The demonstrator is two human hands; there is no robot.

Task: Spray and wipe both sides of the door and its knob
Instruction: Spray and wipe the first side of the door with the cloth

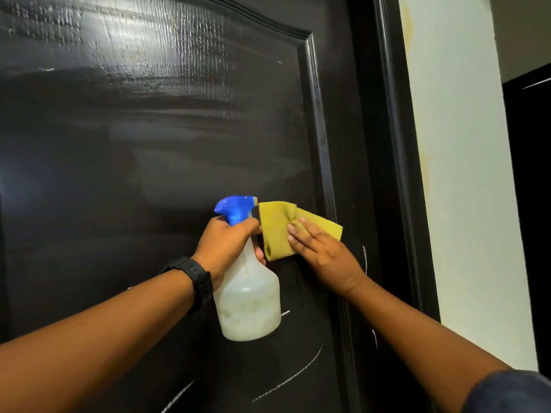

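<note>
Rightward, cloth (277,231) beside door moulding (320,144).

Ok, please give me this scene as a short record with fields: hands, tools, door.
left hand: grips bottle by its neck
right hand: straight fingers press cloth on door
bottle: whitish, blue trigger head
cloth: yellow, creased
door: black, wet streaks above, white marks below
knob: not in view
watch: black, left wrist
</note>
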